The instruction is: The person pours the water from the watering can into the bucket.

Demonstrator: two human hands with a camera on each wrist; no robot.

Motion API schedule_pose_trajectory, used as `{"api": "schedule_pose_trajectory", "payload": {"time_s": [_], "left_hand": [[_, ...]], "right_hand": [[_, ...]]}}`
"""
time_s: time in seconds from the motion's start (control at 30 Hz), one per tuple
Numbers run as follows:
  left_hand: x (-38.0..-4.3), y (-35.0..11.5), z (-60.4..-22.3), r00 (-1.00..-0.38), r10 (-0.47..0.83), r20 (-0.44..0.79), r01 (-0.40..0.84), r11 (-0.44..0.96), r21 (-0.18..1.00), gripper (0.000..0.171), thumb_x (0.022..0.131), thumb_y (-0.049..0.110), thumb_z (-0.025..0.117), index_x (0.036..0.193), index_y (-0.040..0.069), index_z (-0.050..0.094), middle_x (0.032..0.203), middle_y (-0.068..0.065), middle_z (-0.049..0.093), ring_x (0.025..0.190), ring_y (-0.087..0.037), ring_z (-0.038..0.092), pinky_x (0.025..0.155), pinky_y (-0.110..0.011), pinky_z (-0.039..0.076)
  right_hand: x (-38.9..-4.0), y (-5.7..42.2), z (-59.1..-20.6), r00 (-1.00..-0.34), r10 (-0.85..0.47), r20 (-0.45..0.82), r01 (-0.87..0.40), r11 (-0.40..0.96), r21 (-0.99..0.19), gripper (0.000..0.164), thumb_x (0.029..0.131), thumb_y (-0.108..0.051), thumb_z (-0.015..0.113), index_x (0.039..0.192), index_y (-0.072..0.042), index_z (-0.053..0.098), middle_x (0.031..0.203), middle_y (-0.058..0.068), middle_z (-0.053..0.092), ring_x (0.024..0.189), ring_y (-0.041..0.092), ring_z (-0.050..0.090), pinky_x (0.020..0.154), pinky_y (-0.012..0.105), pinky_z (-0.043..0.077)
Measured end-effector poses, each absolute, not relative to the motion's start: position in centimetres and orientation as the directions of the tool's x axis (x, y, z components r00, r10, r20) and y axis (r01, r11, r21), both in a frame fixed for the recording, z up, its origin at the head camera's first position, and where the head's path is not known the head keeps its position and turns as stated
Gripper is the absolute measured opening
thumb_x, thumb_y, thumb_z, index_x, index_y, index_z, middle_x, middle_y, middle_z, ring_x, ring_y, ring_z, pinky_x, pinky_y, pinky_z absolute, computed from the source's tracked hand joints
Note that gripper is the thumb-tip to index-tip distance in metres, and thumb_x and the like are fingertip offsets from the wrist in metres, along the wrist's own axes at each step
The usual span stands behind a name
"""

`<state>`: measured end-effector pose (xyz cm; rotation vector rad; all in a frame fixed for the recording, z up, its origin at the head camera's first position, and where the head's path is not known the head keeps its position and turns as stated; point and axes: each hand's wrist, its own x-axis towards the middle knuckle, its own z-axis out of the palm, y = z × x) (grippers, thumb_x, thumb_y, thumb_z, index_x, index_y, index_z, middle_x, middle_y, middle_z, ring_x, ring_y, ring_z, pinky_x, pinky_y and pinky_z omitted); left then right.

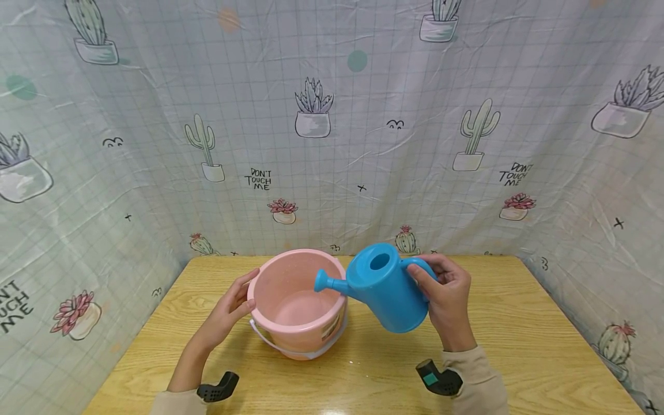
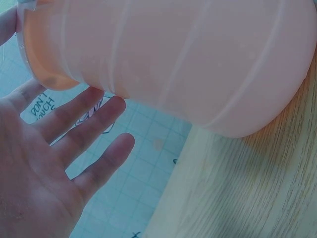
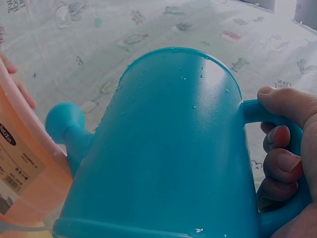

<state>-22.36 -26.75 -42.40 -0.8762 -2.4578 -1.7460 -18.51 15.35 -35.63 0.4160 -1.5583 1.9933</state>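
Note:
A pink bucket with its white handle hanging down stands upright on the wooden table. My left hand rests against its left rim, thumb and fingers spread; in the left wrist view the fingers lie fairly straight along the bucket's wall. My right hand grips the loop handle of a blue watering can, fingers curled round it. The can is held up, tilted left, its spout head over the bucket's opening. Water drops dot the can's side in the right wrist view.
The light wood table reaches to a patterned curtain at the back and both sides. A few small wet spots lie on the wood in front of the can. A printed label is on the bucket's right side.

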Motion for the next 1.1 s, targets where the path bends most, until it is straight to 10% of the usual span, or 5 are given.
{"api": "schedule_pose_trajectory", "payload": {"time_s": [1.1], "left_hand": [[-22.32, -26.57, -42.47, -0.849, 0.418, 0.324, 0.445, 0.233, 0.865, 0.059, 0.1, 0.006, 0.045, 0.154, 0.016, 0.023, 0.155, -0.023, 0.029, 0.13, 0.003, 0.044, 0.096, -0.017, 0.045]], "right_hand": [[-18.43, 15.25, -35.48, -0.798, 0.258, 0.545, -0.592, -0.166, -0.789, 0.013, 0.084, 0.011, 0.065, 0.094, 0.003, 0.069, 0.069, -0.002, 0.066, 0.048, 0.007, 0.04, 0.044, 0.026, 0.031]]}}
